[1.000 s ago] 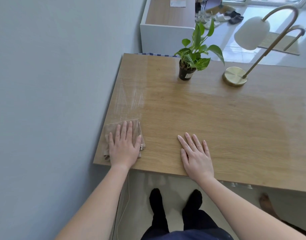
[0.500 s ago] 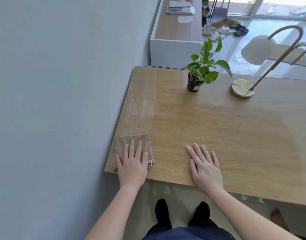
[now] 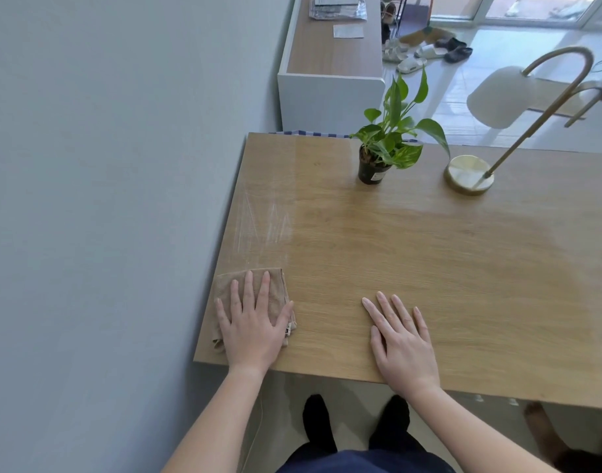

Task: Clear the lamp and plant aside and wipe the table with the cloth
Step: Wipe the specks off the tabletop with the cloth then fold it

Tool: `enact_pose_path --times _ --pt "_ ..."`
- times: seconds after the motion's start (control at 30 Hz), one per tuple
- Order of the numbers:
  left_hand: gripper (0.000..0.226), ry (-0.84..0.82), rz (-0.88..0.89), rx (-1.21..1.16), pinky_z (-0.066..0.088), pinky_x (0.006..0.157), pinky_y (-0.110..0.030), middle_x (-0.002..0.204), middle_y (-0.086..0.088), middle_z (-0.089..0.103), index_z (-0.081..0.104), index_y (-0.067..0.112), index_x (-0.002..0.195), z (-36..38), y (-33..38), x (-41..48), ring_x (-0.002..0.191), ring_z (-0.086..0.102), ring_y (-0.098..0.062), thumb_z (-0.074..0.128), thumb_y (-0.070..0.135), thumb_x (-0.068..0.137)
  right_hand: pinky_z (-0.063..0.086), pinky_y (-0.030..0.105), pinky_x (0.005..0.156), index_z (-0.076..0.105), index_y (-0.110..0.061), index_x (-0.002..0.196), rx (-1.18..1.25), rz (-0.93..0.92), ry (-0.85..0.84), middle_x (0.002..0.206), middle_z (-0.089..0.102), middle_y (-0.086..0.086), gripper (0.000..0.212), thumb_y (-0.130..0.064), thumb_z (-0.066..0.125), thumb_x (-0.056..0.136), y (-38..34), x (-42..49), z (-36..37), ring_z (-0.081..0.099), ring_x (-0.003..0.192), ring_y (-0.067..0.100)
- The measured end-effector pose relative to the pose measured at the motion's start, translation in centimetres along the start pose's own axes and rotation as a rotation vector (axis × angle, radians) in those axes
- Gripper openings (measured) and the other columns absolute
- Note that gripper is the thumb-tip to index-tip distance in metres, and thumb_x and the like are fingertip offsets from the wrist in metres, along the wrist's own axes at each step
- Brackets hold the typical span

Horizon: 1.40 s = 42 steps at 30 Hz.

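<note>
Only the one head view here, so: wiping looks like the step in hand. The left hand (image 3: 250, 327) lies flat, fingers spread, pressing a folded beige cloth (image 3: 258, 288) onto the tabletop (image 3: 429, 268) at its lower-left corner in the frame, right by the grey wall (image 3: 105, 199). No real grip on the cloth, just an open palm pinning it down. There are faint streaks (image 3: 263, 223) on the wood above the cloth, which I'd guess are wipe marks.

The right hand (image 3: 403, 343) is flat too, fingers slightly fanned, resting on bare wood near the front edge, holding nothing. Looks like it's just bracing.

The potted plant (image 3: 388, 148) and the brass desk lamp (image 3: 470, 174) stand along the far edge, upper middle and upper right of the frame, near each other but not touching, well apart from both hands. I'd call them cleared aside already, though they're both on the tabletop.

Next move, as I read it: keep the palm pressed down and slide the cloth away from the corner, toward the right or up the frame, covering the big dry-looking middle. Watch the plant's pot when the cloth gets close, it looks light and tippy.
</note>
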<state>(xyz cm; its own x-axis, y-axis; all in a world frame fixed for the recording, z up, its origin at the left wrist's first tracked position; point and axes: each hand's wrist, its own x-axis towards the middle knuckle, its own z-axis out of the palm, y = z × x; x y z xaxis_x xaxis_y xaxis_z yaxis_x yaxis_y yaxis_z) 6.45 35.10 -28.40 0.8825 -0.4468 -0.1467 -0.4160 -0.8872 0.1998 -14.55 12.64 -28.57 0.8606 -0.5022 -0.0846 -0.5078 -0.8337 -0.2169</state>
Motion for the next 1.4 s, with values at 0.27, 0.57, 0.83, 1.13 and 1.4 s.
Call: enact_pose_path --times 0.27,0.57,0.83,1.13,1.4 --pt "0.063 -0.011 -0.077 0.005 -0.004 0.134 -0.063 0.182 0.010 -0.012 -0.015 0.047 0.169 -2.1 -1.0 7.6 0.169 -0.006 -0.023 0.007 0.057 0.111 0.009 0.046 0.134 0.017 -0.051 0.168 -0.005 0.002 0.017 0.176 0.020 -0.019 0.060 -0.043 0.030 0.110 0.1 0.1 0.2 0.005 0.165 0.007" --pt "0.061 0.016 0.007 0.007 0.002 0.135 -0.058 0.180 0.015 -0.010 -0.009 0.047 0.170 -1.4 -3.0 2.9 0.169 0.000 -0.019 0.009 0.052 0.113 0.007 0.045 0.135 0.022 -0.050 0.168 0.003 0.000 0.017 0.175 0.021 -0.018 0.059 -0.043 0.029 0.109 0.1 0.2 0.1 0.009 0.165 0.008" --pt "0.065 -0.039 0.028 -0.112 0.016 0.134 -0.060 0.182 0.010 0.004 0.007 0.040 0.173 -0.5 -5.6 -7.0 0.168 0.012 -0.023 0.016 0.051 0.110 0.003 0.046 0.135 0.009 -0.050 0.169 -0.014 -0.009 -0.020 0.177 0.015 -0.016 0.059 -0.045 0.019 0.111 0.3 -0.3 0.5 0.003 0.166 0.010" --pt "0.066 -0.046 -0.004 -0.151 -0.001 0.135 -0.058 0.180 0.011 -0.011 -0.010 0.045 0.170 -1.0 -5.0 -5.6 0.169 -0.004 -0.023 0.001 0.058 0.106 0.001 0.045 0.135 0.014 -0.051 0.167 0.062 0.007 -0.044 0.176 0.016 -0.016 0.059 -0.047 0.017 0.108 -0.4 0.3 -0.7 0.003 0.165 0.011" --pt "0.063 -0.056 0.011 -0.115 -0.005 0.135 -0.058 0.178 0.009 -0.023 -0.025 0.046 0.166 -2.0 -3.4 2.2 0.168 -0.013 -0.023 -0.002 0.059 0.109 -0.003 0.050 0.134 0.012 -0.054 0.167 0.074 0.057 -0.043 0.178 0.011 -0.015 0.058 -0.042 0.027 0.113 -2.4 7.7 -1.7 -0.001 0.166 0.013"
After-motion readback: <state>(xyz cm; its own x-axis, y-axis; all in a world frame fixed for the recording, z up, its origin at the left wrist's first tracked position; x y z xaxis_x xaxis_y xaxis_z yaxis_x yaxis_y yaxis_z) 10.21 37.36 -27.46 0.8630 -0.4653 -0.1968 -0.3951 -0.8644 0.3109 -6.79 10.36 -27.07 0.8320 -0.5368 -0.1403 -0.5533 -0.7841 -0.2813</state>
